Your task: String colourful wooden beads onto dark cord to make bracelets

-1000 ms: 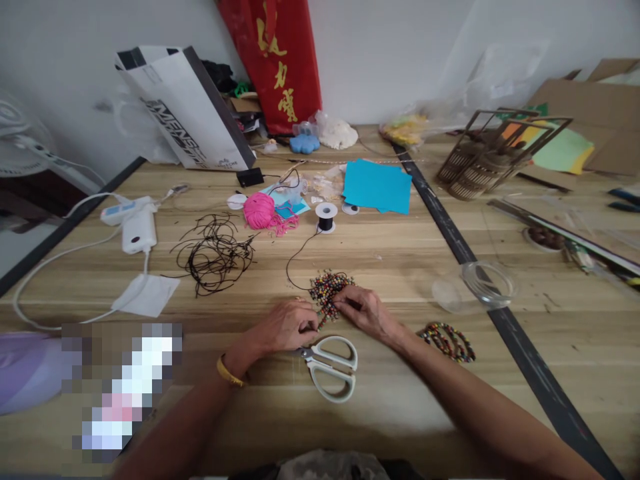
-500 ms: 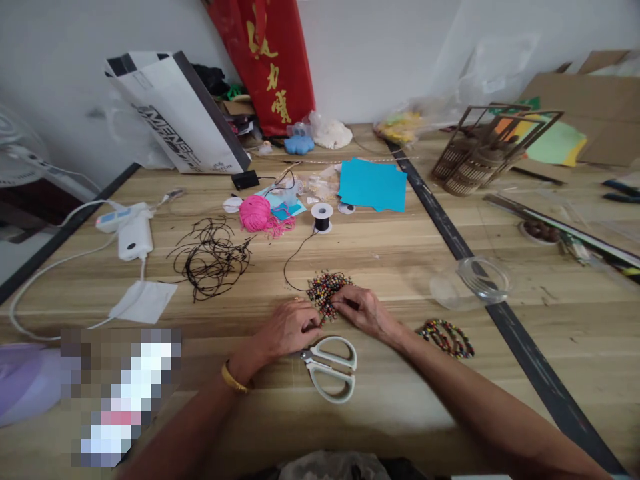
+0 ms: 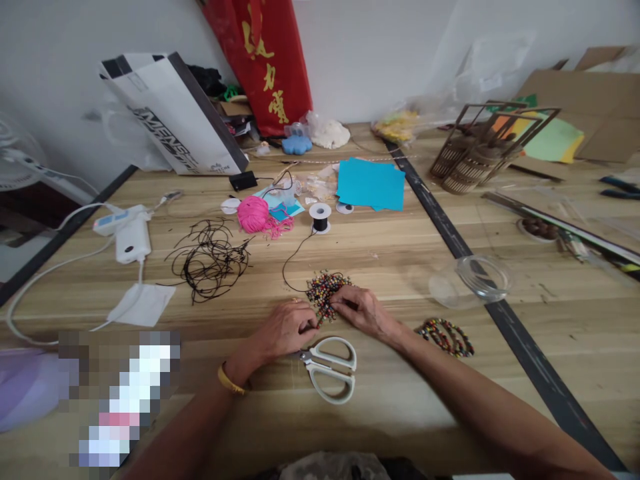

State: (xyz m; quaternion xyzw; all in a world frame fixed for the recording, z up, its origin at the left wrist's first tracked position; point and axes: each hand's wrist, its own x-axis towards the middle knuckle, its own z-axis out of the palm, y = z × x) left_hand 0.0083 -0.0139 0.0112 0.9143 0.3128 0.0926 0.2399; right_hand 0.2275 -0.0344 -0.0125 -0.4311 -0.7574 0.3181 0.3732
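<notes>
beads [image 3: 323,288] lie well apart from the left table edge [image 3: 30,268].

l hand [image 3: 289,327] curled nr r hand [image 3: 364,311], both w/ bent fingers [image 3: 345,294], forearms [image 3: 470,385] angled in.

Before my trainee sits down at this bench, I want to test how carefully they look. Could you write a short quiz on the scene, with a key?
1. Multiple choice: what colour is the cord wound on the spool? A) pink B) black C) blue
2. True or false: the scissors lie lower in the picture than the spool.
3. Fill in the blank: the right hand has its fingertips at a pile of small multicoloured ____.

Key: 1. B; 2. True; 3. beads.
</notes>
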